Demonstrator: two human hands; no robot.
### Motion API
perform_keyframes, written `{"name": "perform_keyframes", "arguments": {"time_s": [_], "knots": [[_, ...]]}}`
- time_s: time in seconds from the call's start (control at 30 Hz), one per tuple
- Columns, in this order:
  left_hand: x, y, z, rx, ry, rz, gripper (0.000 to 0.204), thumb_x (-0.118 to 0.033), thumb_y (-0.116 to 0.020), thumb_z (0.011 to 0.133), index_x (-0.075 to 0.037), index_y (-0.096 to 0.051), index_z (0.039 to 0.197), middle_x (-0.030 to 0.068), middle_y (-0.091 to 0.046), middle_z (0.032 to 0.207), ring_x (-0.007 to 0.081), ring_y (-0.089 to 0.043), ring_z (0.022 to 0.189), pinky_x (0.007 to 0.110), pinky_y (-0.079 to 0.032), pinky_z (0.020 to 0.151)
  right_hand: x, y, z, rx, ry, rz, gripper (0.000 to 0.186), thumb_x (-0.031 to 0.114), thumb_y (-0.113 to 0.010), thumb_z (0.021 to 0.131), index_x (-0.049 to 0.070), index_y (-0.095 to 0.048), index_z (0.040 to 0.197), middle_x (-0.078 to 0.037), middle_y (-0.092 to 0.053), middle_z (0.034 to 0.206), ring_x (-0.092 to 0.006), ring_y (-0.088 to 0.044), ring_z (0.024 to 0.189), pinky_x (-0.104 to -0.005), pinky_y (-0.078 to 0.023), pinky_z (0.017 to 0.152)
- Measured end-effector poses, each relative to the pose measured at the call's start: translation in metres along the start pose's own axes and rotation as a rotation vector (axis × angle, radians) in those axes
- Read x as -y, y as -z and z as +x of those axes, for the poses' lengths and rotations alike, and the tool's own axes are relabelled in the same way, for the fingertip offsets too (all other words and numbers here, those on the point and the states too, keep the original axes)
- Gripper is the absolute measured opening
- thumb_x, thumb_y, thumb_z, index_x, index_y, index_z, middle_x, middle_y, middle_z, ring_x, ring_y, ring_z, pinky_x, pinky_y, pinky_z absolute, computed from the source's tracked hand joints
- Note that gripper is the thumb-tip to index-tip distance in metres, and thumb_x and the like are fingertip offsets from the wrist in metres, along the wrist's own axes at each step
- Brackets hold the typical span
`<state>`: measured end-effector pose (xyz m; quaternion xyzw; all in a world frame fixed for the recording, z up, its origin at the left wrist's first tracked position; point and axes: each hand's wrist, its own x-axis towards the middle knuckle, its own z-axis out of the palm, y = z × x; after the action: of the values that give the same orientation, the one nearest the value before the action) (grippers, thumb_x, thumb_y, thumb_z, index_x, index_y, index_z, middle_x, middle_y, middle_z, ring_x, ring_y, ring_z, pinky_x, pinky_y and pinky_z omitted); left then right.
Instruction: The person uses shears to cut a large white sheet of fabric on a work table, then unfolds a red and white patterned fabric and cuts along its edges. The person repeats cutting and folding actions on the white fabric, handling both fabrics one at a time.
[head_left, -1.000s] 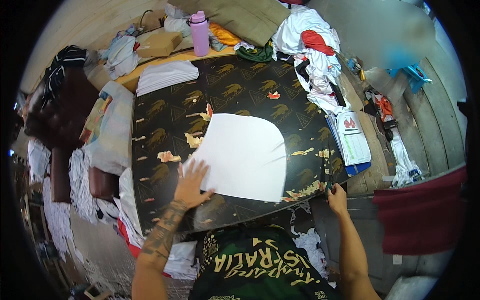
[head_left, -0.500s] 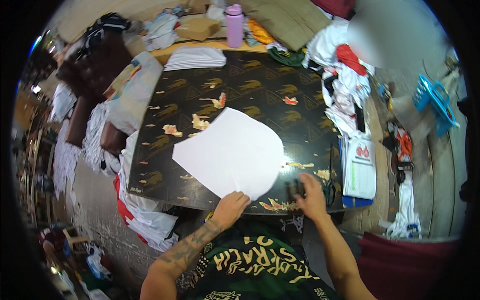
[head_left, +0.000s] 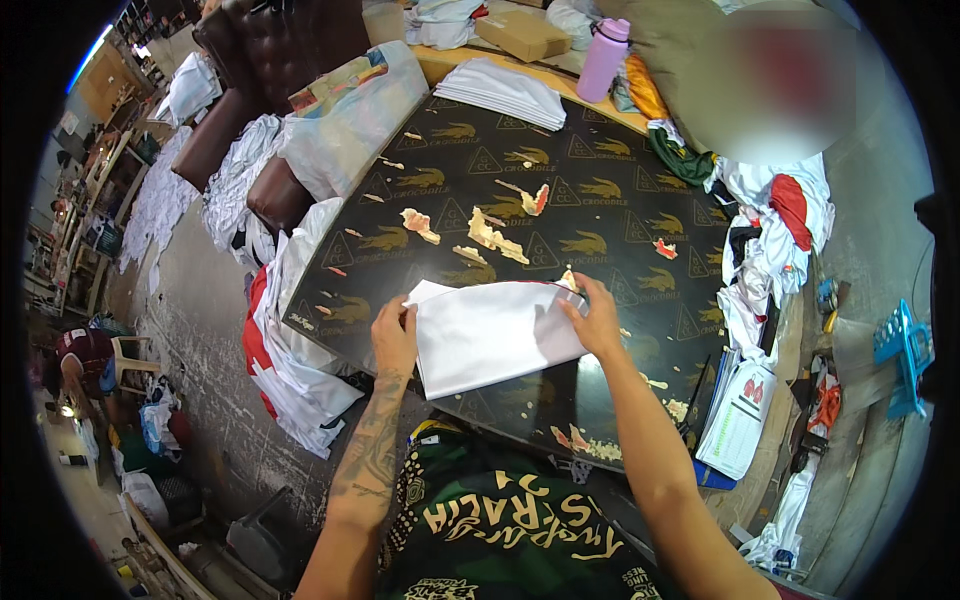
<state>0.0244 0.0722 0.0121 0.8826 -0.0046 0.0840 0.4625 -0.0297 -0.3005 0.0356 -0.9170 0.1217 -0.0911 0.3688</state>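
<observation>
A white piece of fabric [head_left: 490,345] lies folded over near the front edge of a dark, worn table [head_left: 390,215]. My left hand [head_left: 395,337] grips its left edge, fingers curled at the upper corner. At the opposite end, my right hand [head_left: 597,318] pinches the upper right corner between thumb and fingers. The fold makes a wide band, with a small white tip showing above its upper left edge. Peeled tan patches [head_left: 497,238] mark the tabletop beyond the fabric.
A white fabric stack [head_left: 500,92] and a lilac bottle [head_left: 604,62] stand at the back. Papers [head_left: 738,415] lie at the right edge, below heaped clothes [head_left: 760,270]. White cloth [head_left: 300,380] hangs at the left. A brown armchair [head_left: 300,60] stands beyond; a person [head_left: 85,350] is farther off.
The white fabric, spread flat before, is now folded over and nearer to me. My right hand, off the fabric before, has taken its right corner. The view has turned.
</observation>
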Motion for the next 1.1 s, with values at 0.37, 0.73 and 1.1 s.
{"name": "perform_keyframes", "arguments": {"time_s": [0.37,0.73,1.1], "knots": [[-0.017,0.029,0.03,0.543,0.601,-0.711,0.034,-0.009,-0.062,0.111,0.005,-0.049,0.139,0.0128,-0.07,0.089,0.0164,-0.069,0.068,0.031,-0.06,0.062,0.002,-0.001,0.009,-0.095,-0.42,0.162,0.037,0.005,-0.081,0.094,0.004,-0.061,0.125,-0.015,-0.074,0.091,-0.0244,-0.072,0.082,-0.0381,-0.055,0.072],[-0.136,-0.098,0.59,0.46,-0.35,-0.228,0.031,-0.009,-0.067,0.106,0.003,-0.057,0.133,0.0163,-0.077,0.095,0.0174,-0.075,0.065,0.032,-0.058,0.056,0.075,0.015,0.436,-0.546,-0.128,0.308,0.048,0.005,-0.075,0.101,0.007,-0.055,0.145,-0.012,-0.077,0.088,-0.016,-0.068,0.073,-0.0323,-0.053,0.068],[0.005,-0.209,0.544,-0.1,-0.412,0.347,0.065,-0.027,-0.078,0.098,-0.002,-0.053,0.153,0.0279,-0.059,0.147,0.0472,-0.051,0.141,0.056,-0.039,0.119,-0.038,-0.091,0.435,-0.658,-0.322,-0.064,0.037,0.015,-0.079,0.097,0.006,-0.064,0.129,-0.018,-0.068,0.121,-0.0407,-0.065,0.117,-0.0487,-0.052,0.1]]}}
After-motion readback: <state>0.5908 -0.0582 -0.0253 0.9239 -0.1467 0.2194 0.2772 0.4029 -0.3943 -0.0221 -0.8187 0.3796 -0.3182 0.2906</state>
